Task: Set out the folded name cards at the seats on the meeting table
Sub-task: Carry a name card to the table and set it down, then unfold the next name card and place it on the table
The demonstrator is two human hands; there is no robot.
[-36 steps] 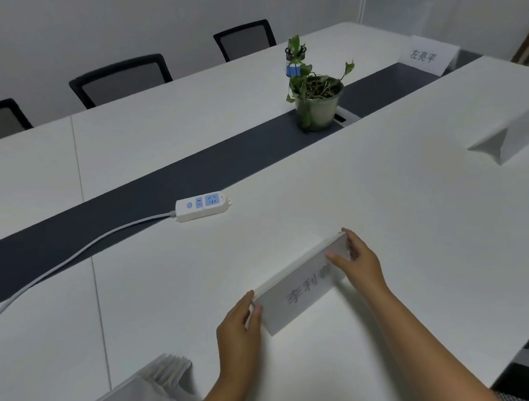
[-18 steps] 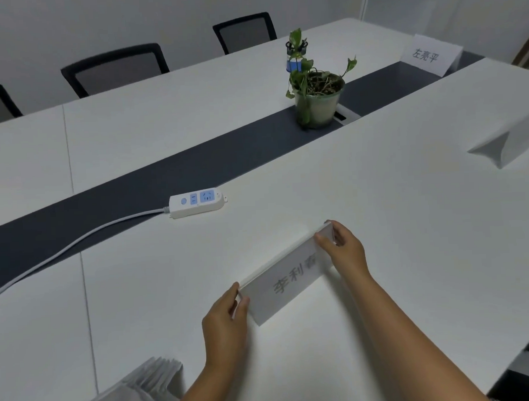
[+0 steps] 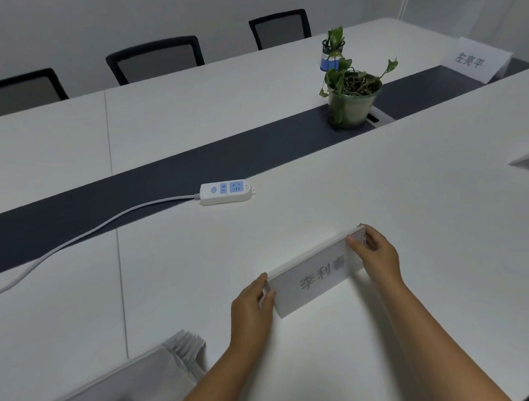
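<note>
This is a meeting room in an office. A long white bench (image 3: 407,179) fills most of the view, with a dark strip (image 3: 195,167) running along its middle. Three black mesh-backed office chairs (image 3: 157,58) stand along the far side, close to a plain pale wall (image 3: 97,19). On the strip stand a potted plant (image 3: 351,98) and a white power strip (image 3: 226,192) with its cable. A folded name card (image 3: 474,60) with printed characters stands at the far end.
</note>
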